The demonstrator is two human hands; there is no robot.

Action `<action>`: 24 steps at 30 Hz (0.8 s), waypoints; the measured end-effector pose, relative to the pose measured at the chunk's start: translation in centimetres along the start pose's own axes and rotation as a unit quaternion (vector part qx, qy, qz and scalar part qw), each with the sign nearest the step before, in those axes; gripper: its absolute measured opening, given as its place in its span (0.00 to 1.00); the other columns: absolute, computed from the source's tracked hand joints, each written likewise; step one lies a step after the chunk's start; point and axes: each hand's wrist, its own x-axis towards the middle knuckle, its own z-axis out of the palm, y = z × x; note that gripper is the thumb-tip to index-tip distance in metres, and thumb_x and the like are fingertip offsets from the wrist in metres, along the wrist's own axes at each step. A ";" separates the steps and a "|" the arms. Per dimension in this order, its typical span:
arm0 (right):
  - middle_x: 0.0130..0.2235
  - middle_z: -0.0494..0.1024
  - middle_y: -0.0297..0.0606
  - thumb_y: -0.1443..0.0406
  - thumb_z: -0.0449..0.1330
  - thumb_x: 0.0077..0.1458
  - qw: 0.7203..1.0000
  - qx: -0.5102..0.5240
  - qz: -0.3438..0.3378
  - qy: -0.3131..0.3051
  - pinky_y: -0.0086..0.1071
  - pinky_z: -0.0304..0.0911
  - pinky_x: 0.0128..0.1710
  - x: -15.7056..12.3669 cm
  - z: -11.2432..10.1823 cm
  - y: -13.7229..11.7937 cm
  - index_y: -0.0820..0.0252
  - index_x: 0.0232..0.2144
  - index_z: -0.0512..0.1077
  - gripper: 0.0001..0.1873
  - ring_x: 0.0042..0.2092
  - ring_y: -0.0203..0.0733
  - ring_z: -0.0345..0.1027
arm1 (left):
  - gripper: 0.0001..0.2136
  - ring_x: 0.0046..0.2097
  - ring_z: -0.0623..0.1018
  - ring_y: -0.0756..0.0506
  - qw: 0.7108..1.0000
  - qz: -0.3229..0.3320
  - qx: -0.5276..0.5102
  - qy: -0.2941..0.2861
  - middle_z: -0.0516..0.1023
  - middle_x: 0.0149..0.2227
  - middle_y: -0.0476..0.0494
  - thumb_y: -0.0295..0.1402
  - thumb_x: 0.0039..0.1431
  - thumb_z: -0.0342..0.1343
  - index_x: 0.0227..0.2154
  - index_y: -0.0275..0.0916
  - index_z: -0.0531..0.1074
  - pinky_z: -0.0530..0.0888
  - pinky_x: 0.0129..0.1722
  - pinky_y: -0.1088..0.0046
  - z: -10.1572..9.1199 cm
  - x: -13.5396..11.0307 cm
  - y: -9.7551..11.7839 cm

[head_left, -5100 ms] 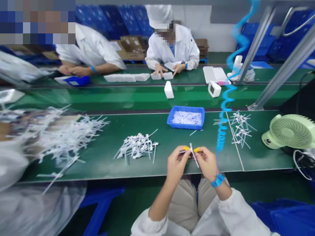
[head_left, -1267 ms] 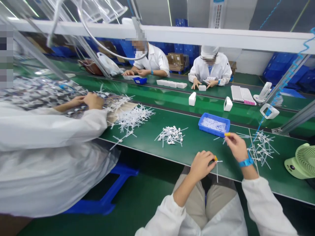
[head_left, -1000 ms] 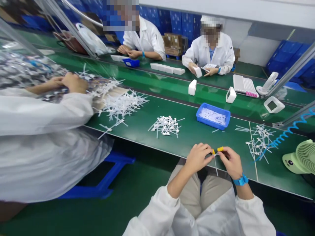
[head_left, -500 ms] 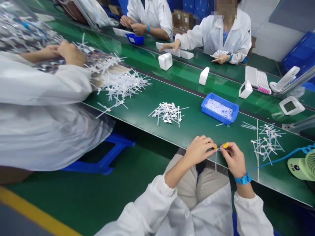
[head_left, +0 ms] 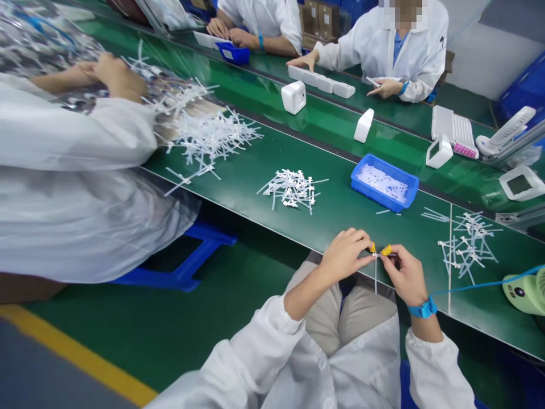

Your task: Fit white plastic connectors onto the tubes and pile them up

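Both my hands meet over the near edge of the green bench. My left hand [head_left: 347, 255] pinches the small white head of a thin white plastic strip [head_left: 375, 277], which looks like a cable tie and hangs down below the fingertips. From the other side, my right hand [head_left: 404, 271] pinches the piece's short sideways end, so its fingers are closed too. Yellow finger covers [head_left: 386, 250] sit on fingertips of both hands. A blue band [head_left: 423, 308] circles my right wrist. Fingers partly hide the white piece.
A blue tray [head_left: 415, 196] of white strips stands ahead. Piles of crossed white pieces lie left [head_left: 293, 188] and right [head_left: 470, 241], with a larger heap [head_left: 217, 133] farther left. A green fan [head_left: 525, 292] sits right. White devices [head_left: 293, 97] stand beyond; co-workers work left and opposite.
My view has shifted slightly. Both hands stay pinched on the white strip, nearly unmoved. Across the bench, a co-worker's outstretched hand has come down onto white boxes.
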 end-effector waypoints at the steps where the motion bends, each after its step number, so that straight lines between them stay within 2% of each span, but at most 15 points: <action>1: 0.33 0.78 0.32 0.59 0.61 0.69 1.000 -0.002 -0.002 -0.001 0.33 0.65 0.37 0.0 0.0 0.0 0.54 0.40 0.75 0.07 0.32 0.40 0.70 | 0.11 0.50 0.75 0.42 1.000 0.001 0.001 -0.002 0.79 0.49 0.47 0.44 0.70 0.68 0.46 0.43 0.79 0.68 0.46 0.64 0.0 0.0 0.0; 13: 0.35 0.80 0.35 0.57 0.61 0.69 0.999 -0.024 -0.013 -0.026 0.34 0.66 0.37 0.3 -0.2 -0.1 0.53 0.40 0.75 0.08 0.32 0.41 0.71 | 0.09 0.50 0.74 0.43 1.000 0.014 0.007 -0.026 0.80 0.49 0.48 0.43 0.72 0.65 0.46 0.45 0.81 0.67 0.47 0.64 -0.3 0.2 0.0; 24: 0.30 0.78 0.31 0.53 0.62 0.68 0.998 -0.039 0.029 -0.028 0.33 0.64 0.33 0.5 -0.4 -0.5 0.53 0.44 0.75 0.11 0.29 0.40 0.70 | 0.09 0.50 0.73 0.42 0.999 0.017 0.005 -0.042 0.81 0.49 0.47 0.43 0.74 0.62 0.46 0.45 0.81 0.65 0.45 0.64 -0.5 0.2 0.0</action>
